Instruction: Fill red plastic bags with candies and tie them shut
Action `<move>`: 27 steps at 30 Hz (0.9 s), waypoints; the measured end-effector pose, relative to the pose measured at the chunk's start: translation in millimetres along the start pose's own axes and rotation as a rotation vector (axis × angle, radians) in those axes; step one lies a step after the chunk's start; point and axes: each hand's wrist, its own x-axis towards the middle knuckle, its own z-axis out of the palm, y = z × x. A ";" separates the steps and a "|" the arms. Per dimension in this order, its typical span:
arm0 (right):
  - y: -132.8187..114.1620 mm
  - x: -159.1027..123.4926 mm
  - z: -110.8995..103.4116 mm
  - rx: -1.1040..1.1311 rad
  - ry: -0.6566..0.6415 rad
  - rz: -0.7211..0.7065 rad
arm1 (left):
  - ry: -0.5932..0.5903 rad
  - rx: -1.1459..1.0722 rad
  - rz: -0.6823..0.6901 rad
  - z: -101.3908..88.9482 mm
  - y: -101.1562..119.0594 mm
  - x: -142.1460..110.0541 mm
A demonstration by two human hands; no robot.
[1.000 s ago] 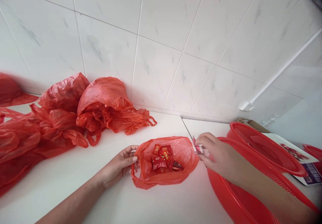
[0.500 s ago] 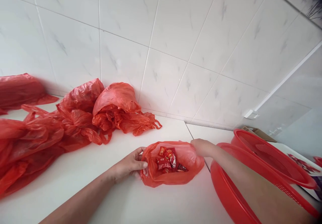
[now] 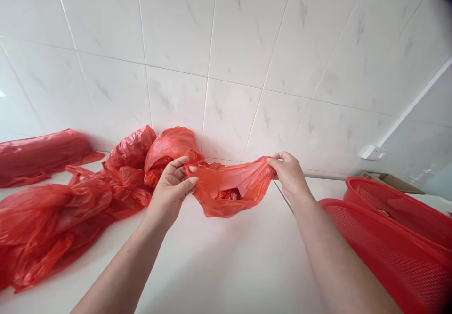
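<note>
A thin red plastic bag is stretched between my two hands, its mouth facing me. My left hand pinches the bag's left edge between thumb and fingers. At the opposite corner, the thumb and fingers of my right hand are closed on the bag. Several small red wrapped packets lie inside, partly hidden by the bag's front wall.
Knotted, filled red plastic bags lie on the white table at left, along the tiled wall. Red perforated plastic baskets stand at right, with a cardboard box behind. A white wall socket is above them.
My right hand dropped a white-and-red packet into the bag and took hold of its right edge. Both hands then raised the bag, pulling its mouth taut.
</note>
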 end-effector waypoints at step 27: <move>25.8 -18.5 -29.3 -0.135 -0.211 -0.013 | 0.655 0.953 0.531 26.2 50.1 -20.6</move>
